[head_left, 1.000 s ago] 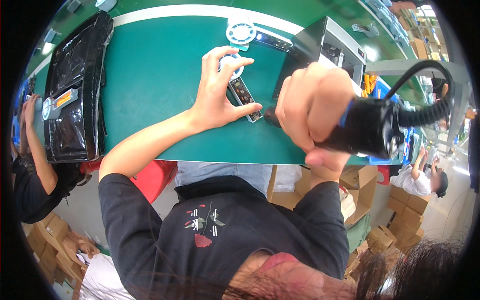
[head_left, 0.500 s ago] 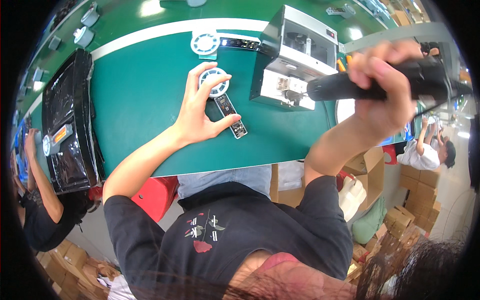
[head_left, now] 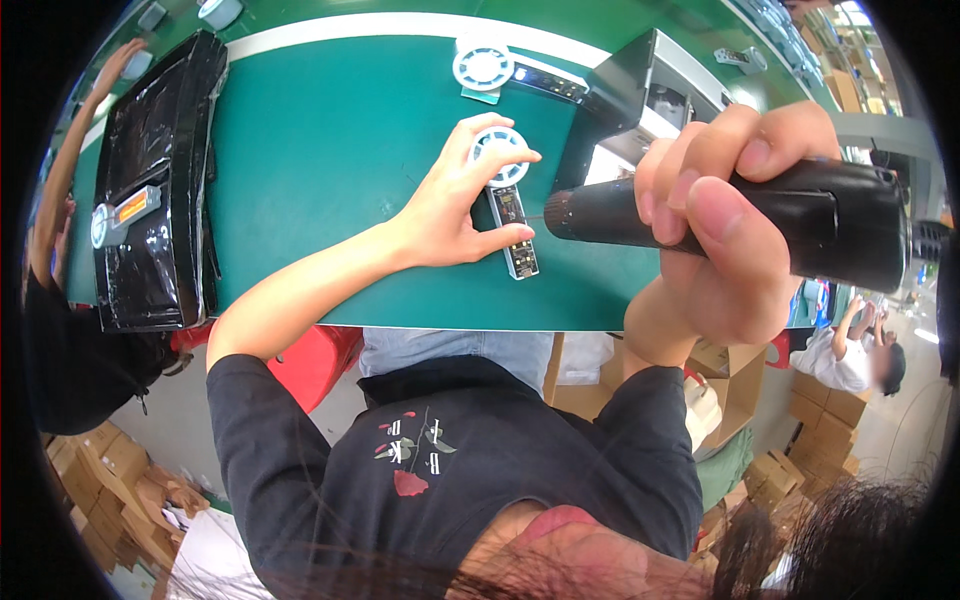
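A small handheld fan (head_left: 509, 212) lies on the green table, its round pale-blue head toward the far side and a dark circuit board exposed in its white handle. My left hand (head_left: 445, 210) steadies it, fingers curved over the round head and thumb against the side of the handle. Wrapped in my right hand (head_left: 725, 220) is a black electric screwdriver (head_left: 835, 225), held almost level. Its thin bit points left to the circuit board's right edge; whether it touches a screw is too small to tell.
A silver and black screw feeder (head_left: 650, 95) stands at the back right, partly behind my right hand. Another fan (head_left: 484, 67) lies beyond mine. A black plastic-wrapped tray (head_left: 150, 190) at the left carries a fan with an orange strip. A co-worker's arm (head_left: 60, 170) reaches in beyond it.
My right hand has brought the screwdriver from the screw feeder left to the fan's circuit board. My left hand stays on the fan; the whole view has shifted.
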Demonstrator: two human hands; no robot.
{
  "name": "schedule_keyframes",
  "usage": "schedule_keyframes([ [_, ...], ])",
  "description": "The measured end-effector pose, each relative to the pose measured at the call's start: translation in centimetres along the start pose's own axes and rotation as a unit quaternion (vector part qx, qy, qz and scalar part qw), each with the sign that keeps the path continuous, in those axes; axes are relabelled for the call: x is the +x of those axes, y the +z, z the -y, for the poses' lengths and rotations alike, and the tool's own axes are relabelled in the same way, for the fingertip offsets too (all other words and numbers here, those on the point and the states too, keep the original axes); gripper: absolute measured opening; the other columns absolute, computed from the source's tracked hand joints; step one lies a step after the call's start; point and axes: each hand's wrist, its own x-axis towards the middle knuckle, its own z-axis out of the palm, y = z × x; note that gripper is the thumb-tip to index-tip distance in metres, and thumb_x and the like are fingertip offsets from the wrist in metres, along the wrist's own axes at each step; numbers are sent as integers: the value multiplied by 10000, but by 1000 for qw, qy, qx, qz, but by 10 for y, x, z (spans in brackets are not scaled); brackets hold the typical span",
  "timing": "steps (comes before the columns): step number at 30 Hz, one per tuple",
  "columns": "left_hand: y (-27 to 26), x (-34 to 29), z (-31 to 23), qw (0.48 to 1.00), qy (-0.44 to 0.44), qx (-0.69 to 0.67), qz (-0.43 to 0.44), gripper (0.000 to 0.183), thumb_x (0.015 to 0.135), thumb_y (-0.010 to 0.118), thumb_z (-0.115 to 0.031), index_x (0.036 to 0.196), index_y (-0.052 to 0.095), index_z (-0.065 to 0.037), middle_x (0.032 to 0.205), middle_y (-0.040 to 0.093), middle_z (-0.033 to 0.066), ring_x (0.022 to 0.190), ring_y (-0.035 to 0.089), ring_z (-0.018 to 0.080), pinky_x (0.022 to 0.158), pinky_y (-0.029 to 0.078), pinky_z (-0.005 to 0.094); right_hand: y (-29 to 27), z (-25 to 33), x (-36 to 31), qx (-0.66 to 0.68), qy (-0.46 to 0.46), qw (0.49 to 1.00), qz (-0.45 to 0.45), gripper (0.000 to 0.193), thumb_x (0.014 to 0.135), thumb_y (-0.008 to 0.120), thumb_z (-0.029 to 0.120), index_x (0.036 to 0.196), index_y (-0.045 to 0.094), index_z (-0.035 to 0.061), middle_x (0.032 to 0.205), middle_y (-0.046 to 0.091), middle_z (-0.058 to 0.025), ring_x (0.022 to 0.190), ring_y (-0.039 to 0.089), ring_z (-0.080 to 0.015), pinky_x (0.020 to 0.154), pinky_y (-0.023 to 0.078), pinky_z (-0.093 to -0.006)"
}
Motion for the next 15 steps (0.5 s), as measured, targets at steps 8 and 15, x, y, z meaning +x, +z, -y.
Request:
schedule_keyframes([
  [8, 4, -2, 4, 1000, 12, -1, 4, 798, 748, 956, -219, 1448, 574, -177, 1507, 397, 243, 1430, 427, 453, 1153, 452, 525, 29, -18, 3, -139, -28, 989, -34, 290, 878, 605, -62, 1124, 480, 28, 800, 600, -146, 613, 570, -208, 652, 530, -405],
  [15, 3, 0, 2, 1000, 25, -4, -6, 793, 739, 954, -204, 1433, 573, -158, 1490, 409, 245, 1420, 429, 454, 1147, 451, 523, 38, -32, 7, -16, -17, 997, -74, 267, 865, 597, -97, 1090, 502, 12, 794, 601, -150, 611, 562, -207, 649, 532, -395],
])
